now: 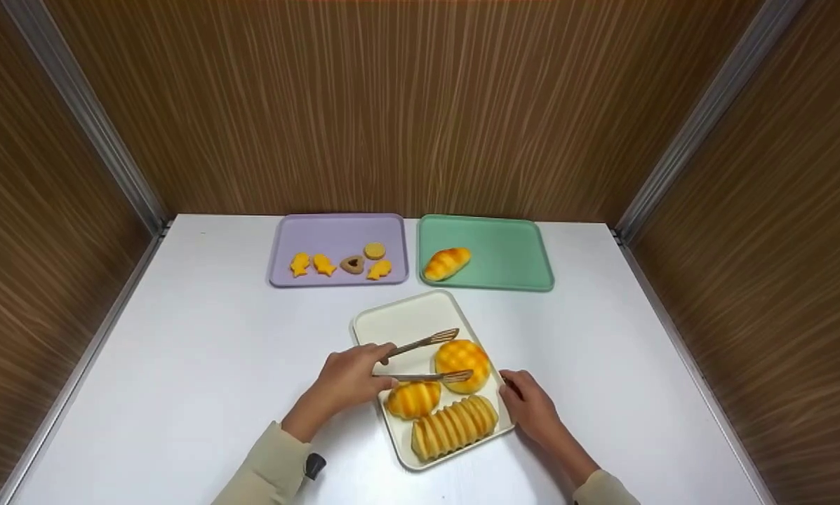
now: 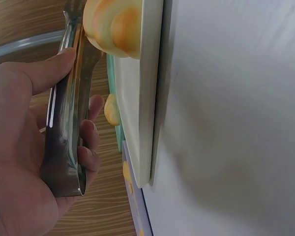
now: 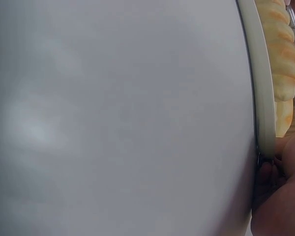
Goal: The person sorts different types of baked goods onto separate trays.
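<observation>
My left hand [image 1: 353,375] grips metal tongs [image 2: 66,123], thumb on one arm and fingers round the other. The spread, slotted tips of the tongs reach over a cream tray [image 1: 398,326], one overlapping a round bread [image 1: 458,354] in the head view. Next to that bread lie a small striped roll [image 1: 414,400] and a long ridged loaf [image 1: 455,426], both on the tray. My right hand [image 1: 532,405] holds the tray's right edge, with the thumb at the rim and fingertips curled at its underside in the right wrist view. The tray sits at a slant.
Behind the cream tray, a purple tray [image 1: 342,228] bears several small biscuits, some fish-shaped and one heart-shaped [image 1: 351,264]. To its right, a green tray [image 1: 507,252] holds one croissant-like bread [image 1: 447,264]. Wood-patterned walls [image 1: 391,105] enclose the white table [image 1: 202,337] at the back and sides.
</observation>
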`<state>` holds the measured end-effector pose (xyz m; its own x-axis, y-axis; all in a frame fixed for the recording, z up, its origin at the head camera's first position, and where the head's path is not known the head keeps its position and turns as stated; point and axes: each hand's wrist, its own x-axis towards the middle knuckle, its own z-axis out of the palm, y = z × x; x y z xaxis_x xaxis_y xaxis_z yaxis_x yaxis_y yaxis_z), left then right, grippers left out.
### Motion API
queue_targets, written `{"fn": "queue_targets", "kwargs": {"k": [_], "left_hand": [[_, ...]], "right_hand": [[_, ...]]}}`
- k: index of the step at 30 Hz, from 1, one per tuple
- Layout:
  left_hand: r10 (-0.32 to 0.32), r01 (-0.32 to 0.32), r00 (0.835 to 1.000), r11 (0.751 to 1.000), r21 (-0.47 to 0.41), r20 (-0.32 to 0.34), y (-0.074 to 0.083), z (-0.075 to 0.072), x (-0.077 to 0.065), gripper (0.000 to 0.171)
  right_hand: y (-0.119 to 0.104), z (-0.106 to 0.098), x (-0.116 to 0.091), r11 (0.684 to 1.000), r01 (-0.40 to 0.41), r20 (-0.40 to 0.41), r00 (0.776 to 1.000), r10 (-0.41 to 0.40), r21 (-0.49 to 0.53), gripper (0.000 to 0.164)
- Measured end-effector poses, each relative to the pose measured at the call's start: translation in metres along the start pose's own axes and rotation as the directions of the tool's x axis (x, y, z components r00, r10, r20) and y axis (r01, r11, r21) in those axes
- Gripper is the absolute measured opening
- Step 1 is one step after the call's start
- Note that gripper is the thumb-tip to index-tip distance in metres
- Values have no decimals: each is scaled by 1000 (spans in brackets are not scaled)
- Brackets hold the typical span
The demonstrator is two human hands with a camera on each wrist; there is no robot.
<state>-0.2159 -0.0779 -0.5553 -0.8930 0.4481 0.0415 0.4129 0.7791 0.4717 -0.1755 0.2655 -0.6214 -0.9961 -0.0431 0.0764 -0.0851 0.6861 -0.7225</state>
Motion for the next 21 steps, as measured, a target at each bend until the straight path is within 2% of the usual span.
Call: {"fn": "queue_targets", "kwargs": {"k": [7,14,21], "left_hand": [[11,-12,999,1000,7,33,3,-1,3,43],[7,-10,994,1000,28,110,7,-8,10,45],[4,-13,992,998,68,130,10,-13,13,47]], "right_hand": [[-1,-1,-1,1000,-19,2,1000,19,14,25],[1,1,-1,1000,11,-8,1000,-11,3,26],[0,1,-1,1000,-10,1,1000,10,8,26]]}}
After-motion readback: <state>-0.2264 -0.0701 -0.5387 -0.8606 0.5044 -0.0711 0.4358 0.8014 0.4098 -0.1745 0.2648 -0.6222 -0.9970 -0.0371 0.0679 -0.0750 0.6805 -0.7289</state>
